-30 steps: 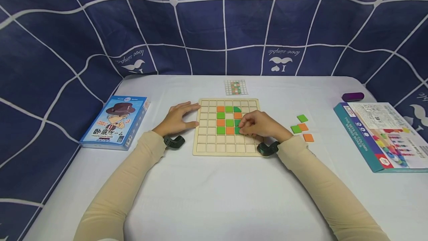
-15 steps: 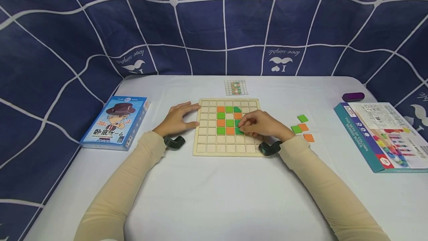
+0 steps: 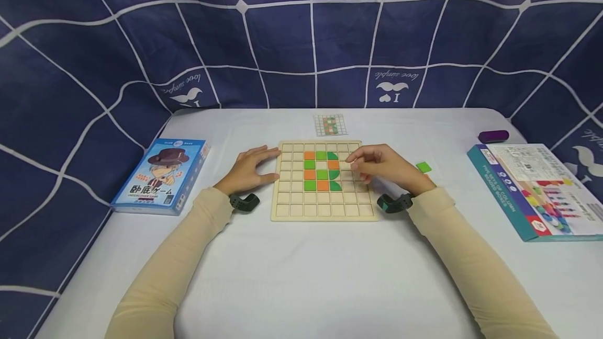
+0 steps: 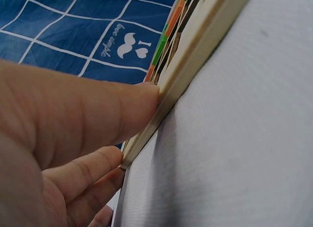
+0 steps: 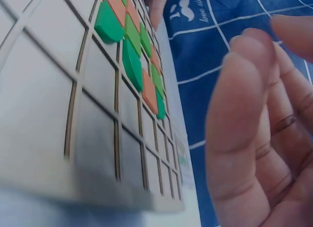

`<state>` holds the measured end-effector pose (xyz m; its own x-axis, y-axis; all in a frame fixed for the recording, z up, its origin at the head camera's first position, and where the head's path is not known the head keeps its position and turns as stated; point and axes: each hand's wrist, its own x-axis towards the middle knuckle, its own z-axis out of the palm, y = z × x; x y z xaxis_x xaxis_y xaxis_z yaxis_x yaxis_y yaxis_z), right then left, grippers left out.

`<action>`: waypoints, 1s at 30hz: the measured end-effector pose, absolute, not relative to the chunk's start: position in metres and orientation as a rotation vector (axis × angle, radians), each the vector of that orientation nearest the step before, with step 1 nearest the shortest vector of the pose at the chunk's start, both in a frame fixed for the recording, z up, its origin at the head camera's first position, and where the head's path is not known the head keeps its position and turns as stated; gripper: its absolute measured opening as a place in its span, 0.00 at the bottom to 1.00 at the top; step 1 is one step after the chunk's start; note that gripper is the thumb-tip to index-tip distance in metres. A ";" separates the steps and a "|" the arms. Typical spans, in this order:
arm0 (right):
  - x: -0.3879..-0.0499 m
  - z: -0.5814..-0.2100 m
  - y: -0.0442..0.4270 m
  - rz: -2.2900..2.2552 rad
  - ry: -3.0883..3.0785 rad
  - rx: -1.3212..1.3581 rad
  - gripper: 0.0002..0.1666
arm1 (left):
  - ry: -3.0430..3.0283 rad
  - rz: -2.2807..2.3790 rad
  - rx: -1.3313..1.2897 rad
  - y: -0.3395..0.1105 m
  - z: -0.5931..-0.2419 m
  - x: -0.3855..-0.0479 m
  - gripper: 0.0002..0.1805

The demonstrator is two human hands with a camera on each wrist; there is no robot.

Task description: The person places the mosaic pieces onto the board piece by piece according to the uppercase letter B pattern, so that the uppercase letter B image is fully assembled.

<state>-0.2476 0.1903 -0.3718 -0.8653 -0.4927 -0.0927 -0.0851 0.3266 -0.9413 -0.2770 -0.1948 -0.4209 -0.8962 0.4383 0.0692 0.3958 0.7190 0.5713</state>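
A wooden grid board (image 3: 289,210) lies on the table, its middle columns holding several orange squares, light green squares and dark green rounded pieces (image 3: 335,185). My left hand (image 3: 248,170) touches the board's left edge with thumb and fingers spread; in the left wrist view the thumb (image 4: 98,112) meets the wooden rim. Above the board's right part hovers my right hand (image 3: 383,166), fingers loosely bent. The right wrist view shows that hand (image 5: 259,134) off the board surface (image 5: 98,114), with no piece visible in its fingers.
A small pattern card (image 3: 331,125) lies behind the board. Right of my right hand a green square (image 3: 423,167) shows, with an orange piece partly hidden. A blue game box (image 3: 157,177) stands left; a teal-edged box (image 3: 542,192) and a purple object (image 3: 493,136) are at right.
My right hand has moved right and slightly back, off the dark green piece in the lower row, uncovering it. My left hand stays at the board's edge. The head view has shifted slightly.
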 end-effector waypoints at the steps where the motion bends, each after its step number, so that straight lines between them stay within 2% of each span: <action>1: -0.246 -0.371 0.194 -1.562 2.246 -0.503 0.20 | 2.847 0.921 0.689 -0.195 -0.421 -0.277 0.39; 15: -0.213 -0.365 0.254 -1.510 2.509 -0.380 0.25 | 2.853 0.927 0.677 -0.198 -0.424 -0.275 0.38; 21: -0.200 -0.368 0.283 -1.446 2.626 -0.389 0.23 | 2.853 0.931 0.687 -0.197 -0.423 -0.274 0.38; 30: -0.184 -0.378 0.318 -1.200 2.689 -0.254 0.25 | 2.858 0.921 0.694 -0.195 -0.421 -0.275 0.38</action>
